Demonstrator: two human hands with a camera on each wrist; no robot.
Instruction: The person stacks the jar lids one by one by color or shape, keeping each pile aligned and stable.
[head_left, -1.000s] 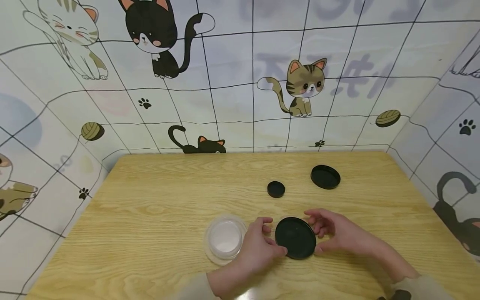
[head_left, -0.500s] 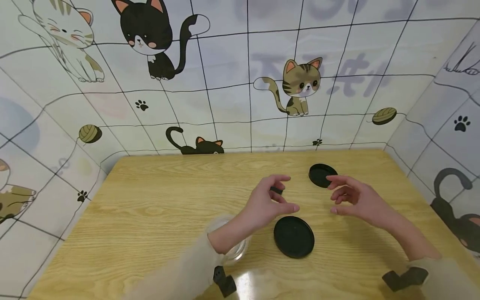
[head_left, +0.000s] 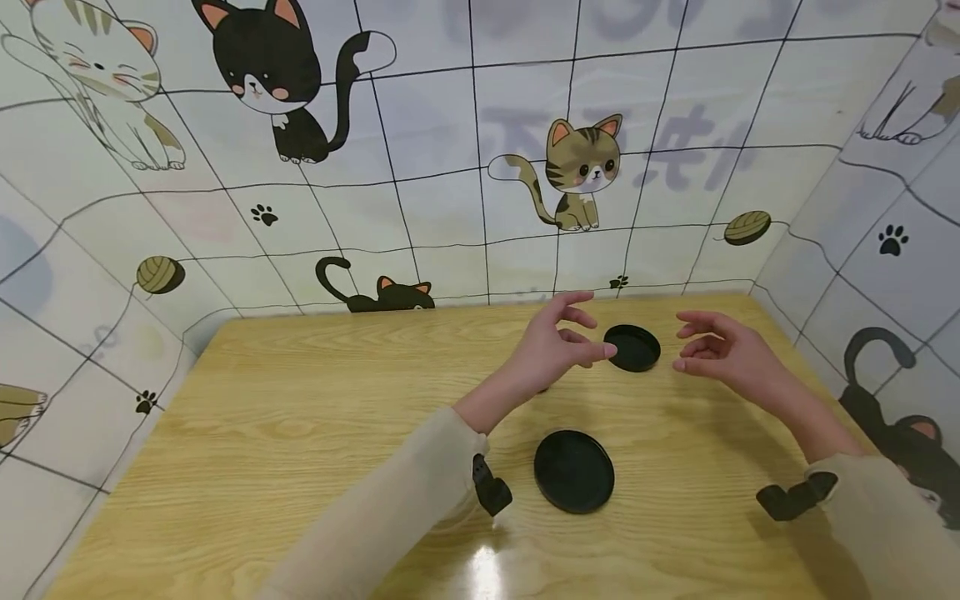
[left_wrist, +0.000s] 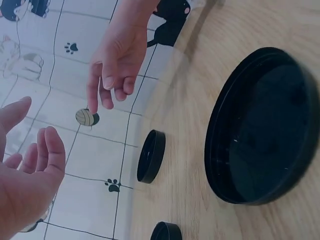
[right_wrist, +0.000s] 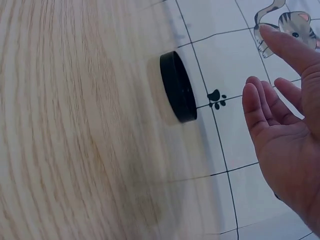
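Both hands hover over the back right of the table, relaxed and holding nothing. My left hand (head_left: 555, 342) is just left of a round black lid (head_left: 632, 348), its thumb overlapping the lid's edge in the head view. On that lid's other side is my right hand (head_left: 727, 354), fingers loosely bent. A larger round black lid (head_left: 574, 472), with a low raised rim, lies nearer the front. The left wrist view also shows a small black lid (left_wrist: 166, 232), which the left wrist mostly covers in the head view.
The wooden table (head_left: 300, 417) meets a cat-patterned cloth backdrop (head_left: 450, 208) behind and at the sides. My left sleeve (head_left: 405, 500) hides nearly all of the clear round container. A dark wrist mount (head_left: 491, 485) hangs by that sleeve.
Both hands have left the large black lid and moved away toward the back lid, the right one also shifting rightward. The lids stay where they lay; the left arm now covers the clear container.
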